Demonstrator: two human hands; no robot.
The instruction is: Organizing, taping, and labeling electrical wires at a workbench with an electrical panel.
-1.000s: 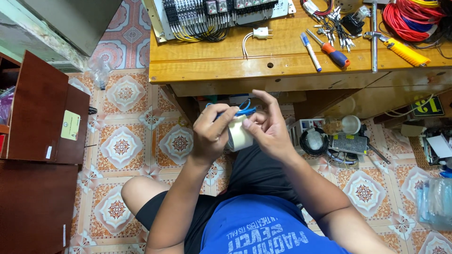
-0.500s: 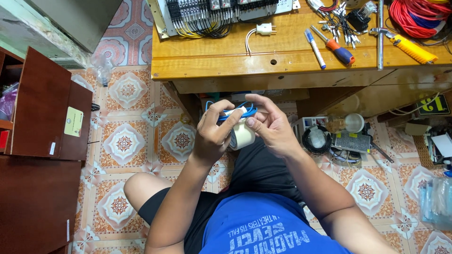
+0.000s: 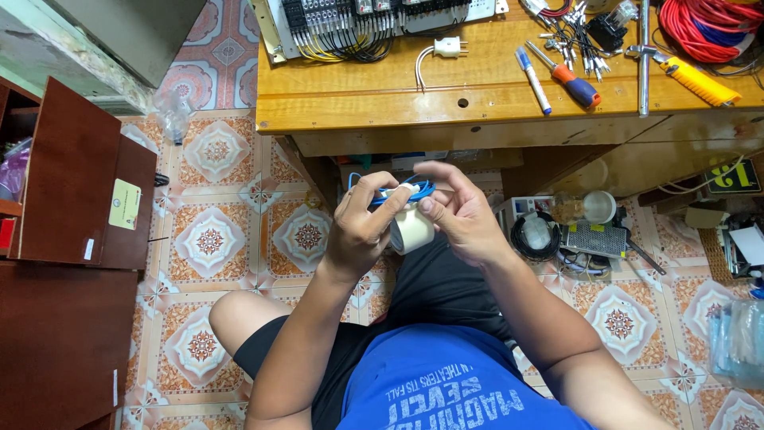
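Over my lap, both hands meet in front of the wooden workbench [image 3: 493,111]. My left hand [image 3: 360,227] grips a small bundle of blue wire [image 3: 398,193] near its top. A cream roll of tape [image 3: 414,229] hangs just below the wire, between the two hands. My right hand [image 3: 460,215] pinches the wire and the loose end of the tape with thumb and forefinger. Part of the wire is hidden behind my fingers.
On the bench lie a wired terminal panel [image 3: 374,20], a white plug [image 3: 447,48], a marker pen [image 3: 532,70], a screwdriver [image 3: 569,77], a yellow cutter [image 3: 700,80] and red cable [image 3: 708,24]. A dark wooden cabinet [image 3: 72,199] stands left. Cable coils and boxes [image 3: 573,231] clutter the tiled floor right.
The hands have risen slightly toward the bench, and the blue wire now shows more clearly above the tape roll. The right fingers have shifted along the wire.
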